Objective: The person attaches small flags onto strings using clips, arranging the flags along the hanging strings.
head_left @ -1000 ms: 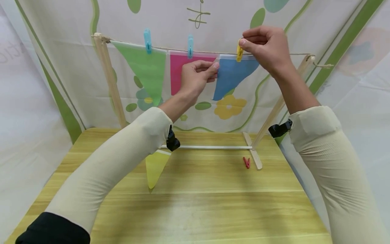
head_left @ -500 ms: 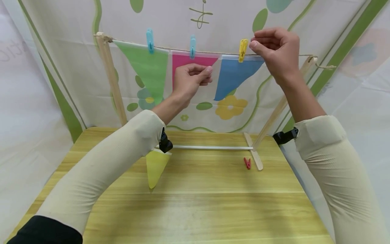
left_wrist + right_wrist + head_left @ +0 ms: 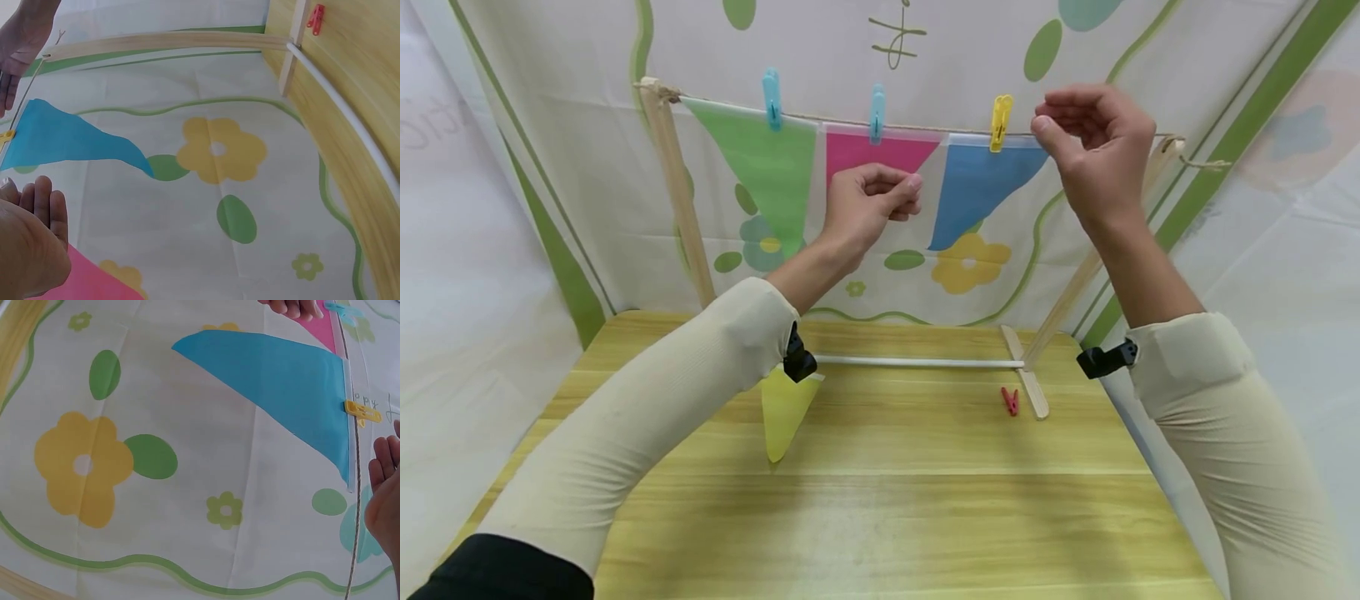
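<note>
A blue pennant [image 3: 977,183] hangs from a twine line [image 3: 357,519], clipped at its white top edge by a yellow clothespin [image 3: 1001,123]. To its left hang a pink pennant [image 3: 868,152] and a green pennant [image 3: 767,150], each under a light blue clothespin [image 3: 877,114]. My left hand [image 3: 872,204] hovers in front of the pink pennant, covering its lower part, with relaxed fingers and nothing held. Just right of the yellow clothespin, my right hand [image 3: 1101,154] is raised by the blue pennant's right corner, its fingers loosely bent and holding nothing.
Two wooden posts, the right post [image 3: 1063,292] among them, carry the twine above the wooden table [image 3: 887,517]. A white rod [image 3: 917,362] joins the stand's base. On the table lie a yellow pennant [image 3: 784,417] and a red clothespin [image 3: 1011,402]. A printed cloth backs the scene.
My right hand has let go of the yellow clothespin and moved right and slightly down. My left hand has released the blue pennant's left edge and drawn back left. The blue pennant stays hanging.
</note>
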A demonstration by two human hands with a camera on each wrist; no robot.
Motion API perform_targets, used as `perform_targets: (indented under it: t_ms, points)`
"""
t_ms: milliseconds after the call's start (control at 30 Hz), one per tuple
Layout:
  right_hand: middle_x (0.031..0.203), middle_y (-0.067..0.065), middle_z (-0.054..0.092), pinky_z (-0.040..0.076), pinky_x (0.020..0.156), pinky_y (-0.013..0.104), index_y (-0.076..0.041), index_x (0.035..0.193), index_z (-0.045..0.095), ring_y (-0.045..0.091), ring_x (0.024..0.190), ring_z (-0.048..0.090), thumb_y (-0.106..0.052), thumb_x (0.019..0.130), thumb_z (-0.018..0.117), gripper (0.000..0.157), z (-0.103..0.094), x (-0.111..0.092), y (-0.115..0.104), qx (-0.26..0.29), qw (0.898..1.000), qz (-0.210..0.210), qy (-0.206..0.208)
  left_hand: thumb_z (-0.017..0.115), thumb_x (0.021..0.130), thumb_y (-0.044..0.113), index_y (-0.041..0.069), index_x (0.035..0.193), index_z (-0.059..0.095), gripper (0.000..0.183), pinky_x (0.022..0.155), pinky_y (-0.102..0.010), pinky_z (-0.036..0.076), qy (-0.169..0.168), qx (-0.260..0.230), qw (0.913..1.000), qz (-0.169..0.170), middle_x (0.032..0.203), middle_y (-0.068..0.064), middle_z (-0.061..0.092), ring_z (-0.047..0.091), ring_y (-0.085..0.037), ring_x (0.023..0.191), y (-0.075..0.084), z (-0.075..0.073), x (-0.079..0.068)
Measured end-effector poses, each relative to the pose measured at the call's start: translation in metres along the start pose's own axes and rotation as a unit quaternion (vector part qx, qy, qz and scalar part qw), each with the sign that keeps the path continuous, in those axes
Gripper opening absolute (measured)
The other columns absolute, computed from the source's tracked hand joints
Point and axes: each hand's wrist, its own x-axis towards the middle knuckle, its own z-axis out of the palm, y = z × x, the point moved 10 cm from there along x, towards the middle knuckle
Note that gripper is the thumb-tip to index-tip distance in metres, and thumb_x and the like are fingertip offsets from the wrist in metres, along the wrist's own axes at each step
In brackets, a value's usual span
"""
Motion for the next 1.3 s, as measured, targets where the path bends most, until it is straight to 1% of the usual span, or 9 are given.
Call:
perform_targets:
  t_ms: [67, 200, 333, 567, 767, 867, 1067, 1100, 1300]
  points:
    - [0.100, -0.008, 0.083, 0.062, 0.093, 0.020, 0.000, 0.111, 0.084, 0.012, 0.096, 0.077, -0.001, 0.095, 0.081, 0.016, 0.000, -0.004, 0.002, 0.005, 1.000, -0.007, -0.001, 0.082, 0.106, 0.019, 0.001, 0.115, 0.083, 0.021, 0.089, -0.034, 0.071, -0.003, 0.004, 1.0000, 0.000, 0.097, -0.012, 0.083, 0.081, -0.017, 0.083, -0.001, -0.001, -0.002]
    - [0.101, -0.008, 0.083, 0.063, 0.092, 0.020, 0.000, 0.110, 0.084, 0.012, 0.095, 0.078, 0.000, 0.095, 0.081, 0.015, -0.002, -0.012, 0.008, 0.007, 1.000, -0.014, -0.008, 0.082, 0.105, 0.020, 0.001, 0.116, 0.083, 0.021, 0.089, -0.033, 0.071, -0.008, 0.014, 0.9999, -0.003, 0.095, -0.010, 0.082, 0.081, -0.016, 0.083, -0.005, -0.004, -0.007]
    - [0.102, -0.010, 0.082, 0.063, 0.090, 0.020, 0.001, 0.110, 0.084, 0.010, 0.095, 0.078, -0.001, 0.096, 0.081, 0.015, -0.002, -0.020, 0.014, -0.002, 1.000, -0.008, -0.012, 0.082, 0.105, 0.020, 0.001, 0.117, 0.083, 0.022, 0.087, -0.032, 0.071, -0.015, 0.021, 0.9996, -0.009, 0.094, -0.007, 0.082, 0.081, -0.015, 0.083, -0.009, -0.006, -0.011]
    - [0.100, -0.013, 0.082, 0.062, 0.086, 0.019, 0.005, 0.110, 0.084, 0.009, 0.091, 0.076, -0.003, 0.097, 0.082, 0.015, -0.001, -0.036, 0.025, -0.013, 1.000, 0.007, -0.013, 0.081, 0.106, 0.019, 0.000, 0.116, 0.083, 0.021, 0.085, -0.033, 0.071, -0.030, 0.024, 0.9992, -0.001, 0.101, -0.017, 0.083, 0.081, -0.015, 0.080, -0.015, -0.009, -0.020]
    - [0.097, -0.019, 0.080, 0.062, 0.087, 0.018, 0.012, 0.110, 0.082, 0.005, 0.089, 0.076, -0.001, 0.099, 0.081, 0.017, 0.003, -0.053, 0.033, -0.025, 0.999, 0.015, -0.028, 0.082, 0.106, 0.019, 0.000, 0.118, 0.083, 0.022, 0.084, -0.031, 0.071, -0.033, 0.020, 0.9992, 0.001, 0.095, -0.006, 0.083, 0.081, -0.015, 0.079, -0.024, -0.015, -0.028]
    - [0.096, -0.019, 0.080, 0.062, 0.087, 0.017, 0.012, 0.110, 0.082, 0.004, 0.089, 0.075, -0.001, 0.099, 0.082, 0.017, 0.004, -0.059, 0.037, -0.031, 0.999, 0.024, -0.032, 0.082, 0.106, 0.018, -0.001, 0.119, 0.083, 0.023, 0.083, -0.031, 0.071, -0.029, 0.020, 0.9993, 0.007, 0.092, -0.002, 0.082, 0.081, -0.015, 0.079, -0.027, -0.020, -0.030]
    - [0.096, -0.021, 0.079, 0.061, 0.086, 0.015, 0.007, 0.110, 0.084, 0.004, 0.088, 0.074, -0.007, 0.100, 0.084, 0.017, 0.003, -0.075, 0.049, -0.066, 0.995, 0.058, -0.047, 0.080, 0.107, 0.016, -0.003, 0.118, 0.083, 0.022, 0.079, -0.028, 0.070, -0.030, 0.024, 0.9991, 0.016, 0.090, 0.000, 0.081, 0.080, -0.015, 0.079, -0.033, -0.031, -0.038]
    - [0.096, -0.021, 0.079, 0.061, 0.086, 0.015, 0.006, 0.111, 0.084, 0.004, 0.088, 0.074, -0.008, 0.100, 0.084, 0.018, 0.003, -0.078, 0.051, -0.072, 0.994, 0.065, -0.050, 0.080, 0.107, 0.015, -0.003, 0.118, 0.082, 0.021, 0.079, -0.028, 0.070, -0.031, 0.024, 0.9991, 0.014, 0.090, -0.001, 0.081, 0.080, -0.015, 0.078, -0.035, -0.033, -0.039]
    - [0.095, -0.023, 0.078, 0.059, 0.082, 0.014, 0.006, 0.112, 0.083, 0.002, 0.086, 0.073, -0.010, 0.101, 0.084, 0.019, 0.003, -0.096, 0.069, -0.089, 0.989, 0.090, -0.069, 0.081, 0.107, 0.018, -0.002, 0.118, 0.082, 0.023, 0.081, -0.029, 0.070, -0.028, 0.031, 0.9991, -0.009, 0.100, -0.013, 0.083, 0.080, -0.014, 0.080, -0.054, -0.045, -0.045]
